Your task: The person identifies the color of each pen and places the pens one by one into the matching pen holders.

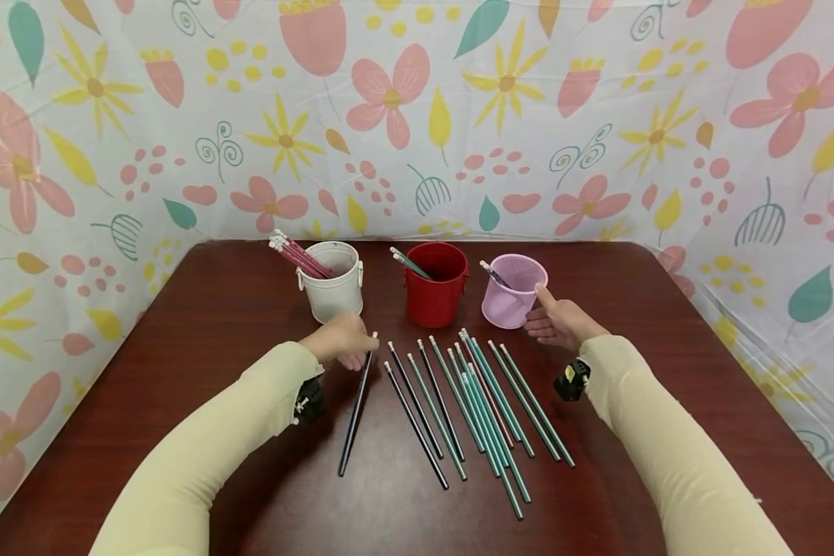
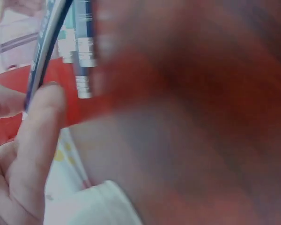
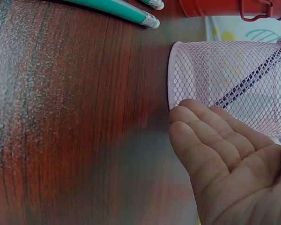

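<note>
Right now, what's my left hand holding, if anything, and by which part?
Your left hand pinches a dark pencil near its eraser end.

Dark pencil: slender, glossy, with a pale eraser end, left of centre in the head frame; pinched near that end by the left hand, it slants down and slightly leftward. Pink mesh cup: round, upright, right of centre in the upper half; a single dark patterned pencil leans inside, its eraser end above the rim. The right hand touches its right side, thumb at the rim, fingers extended beside the wall.
</note>
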